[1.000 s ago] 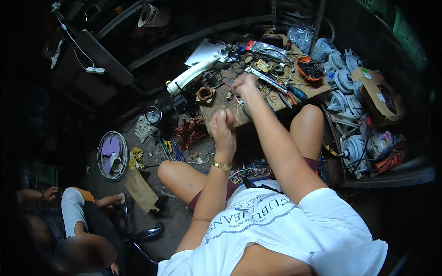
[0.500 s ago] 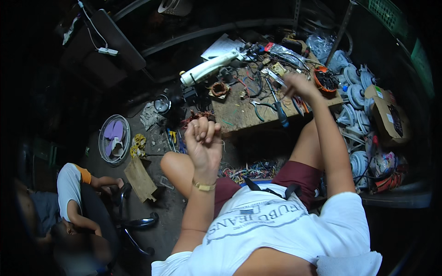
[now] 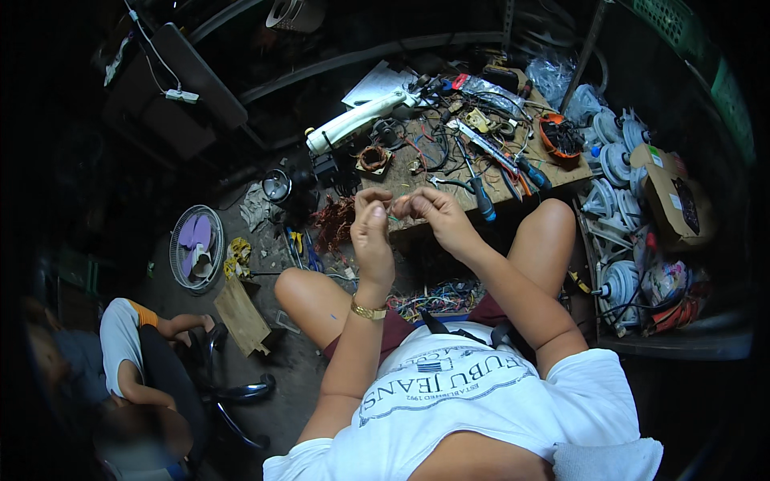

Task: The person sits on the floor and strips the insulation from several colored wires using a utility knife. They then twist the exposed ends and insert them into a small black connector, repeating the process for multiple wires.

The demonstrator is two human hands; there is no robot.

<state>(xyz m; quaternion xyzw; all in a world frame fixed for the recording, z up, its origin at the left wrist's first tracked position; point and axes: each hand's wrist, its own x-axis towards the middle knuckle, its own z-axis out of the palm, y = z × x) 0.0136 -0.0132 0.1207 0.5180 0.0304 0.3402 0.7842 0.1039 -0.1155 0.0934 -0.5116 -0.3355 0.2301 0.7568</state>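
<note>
In front of the bench's near edge, my left hand (image 3: pixel 372 232) and my right hand (image 3: pixel 446 221) are close together with their fingertips nearly meeting. Both are closed in a pinch; whatever sits between the fingers is too small to make out. Just beyond my right hand lie green-handled pliers (image 3: pixel 451 183) and a blue-and-black screwdriver (image 3: pixel 483 199). A copper-wound motor coil (image 3: pixel 374 159) rests on the bench past my left hand. Between my knees, scraps of coloured wire (image 3: pixel 433 300) fill a container.
The wooden bench (image 3: pixel 413 215) carries loose wires, a white fan-stand part (image 3: pixel 353 123) and an orange bowl (image 3: pixel 553 127). White motor housings (image 3: pixel 616 164) and a cardboard box (image 3: pixel 670 192) crowd the right. A purple-bladed fan (image 3: pixel 196 240) and another person (image 3: pixel 124 341) are at left.
My right hand has come back from the far part of the bench to meet my left hand. The left hand's fingers have moved into a pinch.
</note>
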